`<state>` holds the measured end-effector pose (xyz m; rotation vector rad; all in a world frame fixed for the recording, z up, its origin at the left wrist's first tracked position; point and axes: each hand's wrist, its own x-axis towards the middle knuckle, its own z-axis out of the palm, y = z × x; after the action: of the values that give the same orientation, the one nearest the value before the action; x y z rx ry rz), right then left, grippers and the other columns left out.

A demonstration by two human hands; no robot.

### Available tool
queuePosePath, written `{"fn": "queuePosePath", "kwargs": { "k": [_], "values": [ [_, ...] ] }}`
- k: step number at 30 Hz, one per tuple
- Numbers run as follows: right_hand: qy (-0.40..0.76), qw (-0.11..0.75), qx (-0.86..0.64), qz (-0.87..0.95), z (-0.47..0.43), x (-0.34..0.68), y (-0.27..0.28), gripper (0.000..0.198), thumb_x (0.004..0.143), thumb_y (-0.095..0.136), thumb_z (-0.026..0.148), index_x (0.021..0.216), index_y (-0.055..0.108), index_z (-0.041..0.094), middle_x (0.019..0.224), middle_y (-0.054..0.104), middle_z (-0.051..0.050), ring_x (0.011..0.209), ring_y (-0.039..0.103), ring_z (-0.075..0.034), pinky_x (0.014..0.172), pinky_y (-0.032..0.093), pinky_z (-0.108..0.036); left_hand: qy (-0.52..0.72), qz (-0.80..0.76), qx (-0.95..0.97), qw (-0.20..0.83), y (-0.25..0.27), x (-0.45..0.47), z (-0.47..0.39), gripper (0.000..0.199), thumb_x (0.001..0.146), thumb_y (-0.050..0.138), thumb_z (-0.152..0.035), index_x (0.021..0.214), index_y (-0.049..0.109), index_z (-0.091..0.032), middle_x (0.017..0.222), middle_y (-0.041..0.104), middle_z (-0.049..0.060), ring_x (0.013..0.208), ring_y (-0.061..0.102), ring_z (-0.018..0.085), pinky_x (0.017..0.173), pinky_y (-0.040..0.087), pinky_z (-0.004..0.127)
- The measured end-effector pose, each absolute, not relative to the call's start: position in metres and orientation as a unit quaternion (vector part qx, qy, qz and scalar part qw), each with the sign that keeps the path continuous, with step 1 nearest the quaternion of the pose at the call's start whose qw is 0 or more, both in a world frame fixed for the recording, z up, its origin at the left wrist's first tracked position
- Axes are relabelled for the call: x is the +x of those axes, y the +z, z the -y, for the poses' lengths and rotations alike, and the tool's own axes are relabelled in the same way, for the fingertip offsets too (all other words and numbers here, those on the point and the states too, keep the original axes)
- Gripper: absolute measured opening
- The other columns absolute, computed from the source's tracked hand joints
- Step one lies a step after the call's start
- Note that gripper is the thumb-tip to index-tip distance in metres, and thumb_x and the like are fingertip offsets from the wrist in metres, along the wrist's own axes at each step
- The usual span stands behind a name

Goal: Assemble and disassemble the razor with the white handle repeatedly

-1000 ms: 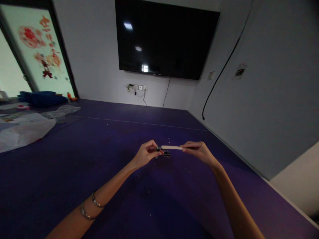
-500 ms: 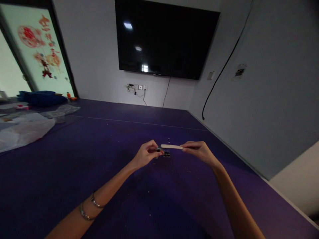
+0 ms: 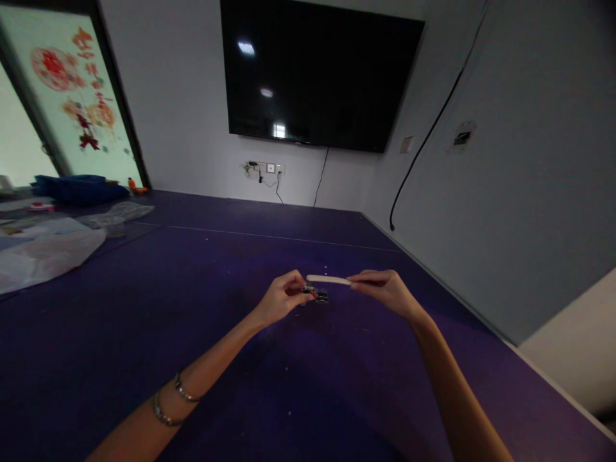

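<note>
- Now, head view: the left hand (image 3: 287,297) has its grip pinching a small dark piece (image 3: 308,289), held over the purple surface (image 3: 269,391), details too tiny to read.
- Over on the other side, the right hand (image 3: 378,284) pinches a pale stick (image 3: 330,280) by one end, thumb beneath; its free end hangs right by the left fingertips, and whether it touches the piece, I can't tell.
- Just beside, another dark piece (image 3: 322,296); whether it's joined to the first is unclear.
- For good work here, I'd say: brace the left pinch, light pressure through that slim stick, small controlled strokes, fingertips clear of its free end.
</note>
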<state>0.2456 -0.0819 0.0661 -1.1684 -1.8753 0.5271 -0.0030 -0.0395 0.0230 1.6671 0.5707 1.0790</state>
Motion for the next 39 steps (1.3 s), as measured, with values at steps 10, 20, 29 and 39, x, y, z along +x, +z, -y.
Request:
{"fn": "queuePosePath", "kwargs": {
  "k": [10,20,29,39],
  "values": [
    [0.197,0.422,-0.465,0.753,0.087,0.239,0.069,0.022,0.074,0.065,0.038,0.088,0.074,0.023,0.081,0.069,-0.005,0.074,0.062,-0.018,0.064,0.047,-0.028,0.446,-0.240,0.702,0.501,0.022,-0.003,0.039,0.023,0.069,0.068,-0.019,0.070,0.045,-0.016,0.078,0.069,0.004,0.073,0.064,0.015,0.062,0.046,0.024],
    [0.196,0.410,-0.473,0.755,0.092,0.233,0.074,0.021,0.075,0.064,0.036,0.088,0.074,0.023,0.082,0.070,-0.005,0.074,0.062,-0.017,0.062,0.047,-0.027,0.444,-0.250,0.709,0.489,0.016,-0.003,0.031,0.024,0.069,0.069,-0.020,0.070,0.045,-0.016,0.077,0.068,0.004,0.071,0.063,0.014,0.060,0.045,0.023],
    [0.183,0.403,-0.475,0.760,0.094,0.232,0.075,0.021,0.075,0.064,0.035,0.088,0.074,0.022,0.082,0.069,-0.005,0.074,0.062,-0.017,0.064,0.047,-0.027,0.437,-0.247,0.716,0.485,0.013,-0.004,0.028,0.028,0.068,0.071,-0.025,0.070,0.045,-0.016,0.074,0.067,0.003,0.067,0.062,0.013,0.060,0.045,0.024],
    [0.178,0.400,-0.478,0.762,0.096,0.232,0.078,0.019,0.075,0.064,0.033,0.088,0.074,0.023,0.083,0.069,-0.005,0.077,0.062,-0.018,0.067,0.047,-0.029,0.434,-0.239,0.718,0.489,0.012,-0.004,0.029,0.024,0.069,0.070,-0.022,0.071,0.047,-0.016,0.076,0.068,0.003,0.072,0.064,0.014,0.064,0.046,0.024]
  ]
}}
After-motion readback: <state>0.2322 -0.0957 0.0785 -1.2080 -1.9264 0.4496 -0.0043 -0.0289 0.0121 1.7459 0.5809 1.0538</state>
